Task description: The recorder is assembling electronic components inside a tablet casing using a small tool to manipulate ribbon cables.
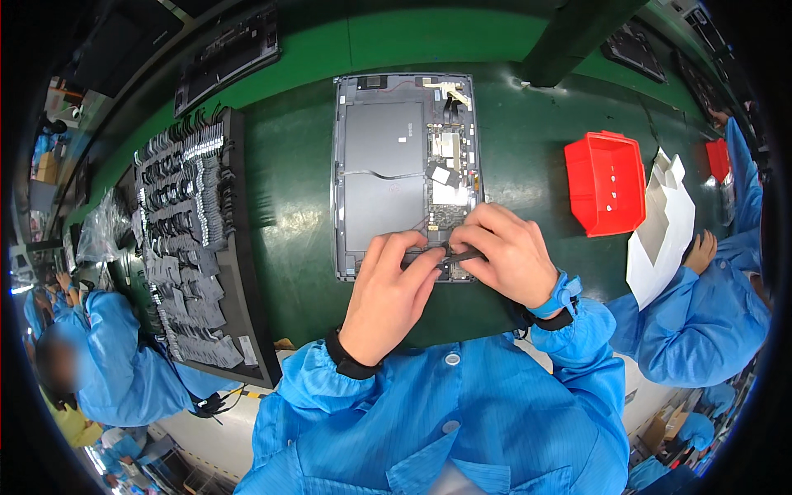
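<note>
An opened flat electronic device [384,206] lies on the table in front of me, its dark casing holding a circuit board [445,216] along the right side. A thin black cable [381,174] crosses its wide grey panel. Over the near right corner, my left hand [388,289] has its thumb and fingers pinched together. My right hand [510,257] is closed beside it, fingertips bent inward. Between the two sets of fingertips is a small black part [464,256], partly covered by the fingers; its exact kind cannot be made out.
To the left, a black tray [252,289] holds many grey parts with black cables in rows. A red bin [605,186] with a few small white pieces stands right, beside a folded white sheet [660,235]. Co-workers in blue sit on both sides. A dark green post [569,49] rises behind.
</note>
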Action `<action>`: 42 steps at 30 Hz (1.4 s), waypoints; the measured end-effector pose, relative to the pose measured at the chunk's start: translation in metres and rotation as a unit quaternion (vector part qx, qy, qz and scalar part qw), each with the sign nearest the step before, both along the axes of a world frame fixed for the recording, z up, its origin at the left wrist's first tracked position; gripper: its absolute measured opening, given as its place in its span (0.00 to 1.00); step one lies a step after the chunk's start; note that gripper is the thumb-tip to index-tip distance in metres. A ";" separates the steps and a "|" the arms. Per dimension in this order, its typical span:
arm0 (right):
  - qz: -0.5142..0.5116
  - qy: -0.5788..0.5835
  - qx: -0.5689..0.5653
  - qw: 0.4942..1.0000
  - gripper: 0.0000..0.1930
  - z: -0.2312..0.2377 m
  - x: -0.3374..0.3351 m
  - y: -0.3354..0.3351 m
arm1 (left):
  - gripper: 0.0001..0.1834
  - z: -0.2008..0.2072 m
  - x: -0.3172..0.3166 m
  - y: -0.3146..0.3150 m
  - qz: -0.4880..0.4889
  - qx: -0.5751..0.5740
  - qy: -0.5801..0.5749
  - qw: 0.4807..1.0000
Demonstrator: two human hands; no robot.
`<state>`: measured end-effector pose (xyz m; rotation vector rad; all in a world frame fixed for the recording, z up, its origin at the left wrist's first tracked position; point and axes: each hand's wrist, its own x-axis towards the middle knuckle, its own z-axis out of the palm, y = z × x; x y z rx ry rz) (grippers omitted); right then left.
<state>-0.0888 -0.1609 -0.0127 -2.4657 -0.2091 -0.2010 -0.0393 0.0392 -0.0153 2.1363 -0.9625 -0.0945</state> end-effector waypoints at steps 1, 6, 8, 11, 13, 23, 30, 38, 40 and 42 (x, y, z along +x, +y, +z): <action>0.010 -0.004 -0.014 1.000 0.13 0.000 0.000 0.000 | 0.17 -0.002 -0.001 0.002 -0.009 0.009 -0.004 1.000; 0.032 -0.011 -0.047 0.998 0.14 0.005 0.002 0.002 | 0.21 -0.002 -0.006 0.003 -0.009 0.029 -0.022 0.999; 0.039 -0.006 -0.051 0.998 0.14 0.008 0.003 0.001 | 0.22 -0.003 -0.010 0.003 -0.009 0.039 -0.024 0.999; 0.024 -0.001 0.035 0.999 0.14 -0.002 0.002 -0.007 | 0.26 -0.001 -0.024 0.001 0.001 0.136 -0.076 0.988; -0.017 -0.003 0.081 0.997 0.14 -0.001 0.001 -0.011 | 0.27 0.002 -0.032 -0.004 0.009 0.148 -0.081 0.986; -0.137 0.001 0.165 0.977 0.09 0.009 0.001 -0.011 | 0.29 0.005 -0.037 -0.014 0.024 0.224 -0.123 0.967; -0.134 -0.032 0.240 0.961 0.07 -0.004 -0.009 -0.020 | 0.26 0.005 -0.025 -0.005 0.020 0.126 -0.055 0.990; -0.149 0.076 0.210 0.963 0.08 0.010 -0.027 -0.012 | 0.31 0.003 -0.022 -0.002 0.026 0.086 -0.028 0.996; -0.146 0.066 0.211 0.964 0.08 0.008 -0.028 -0.010 | 0.33 0.007 -0.018 -0.003 -0.004 0.126 -0.054 0.991; -0.141 0.058 0.213 0.965 0.08 0.007 -0.027 -0.007 | 0.33 0.006 -0.015 -0.006 -0.011 0.147 -0.072 0.986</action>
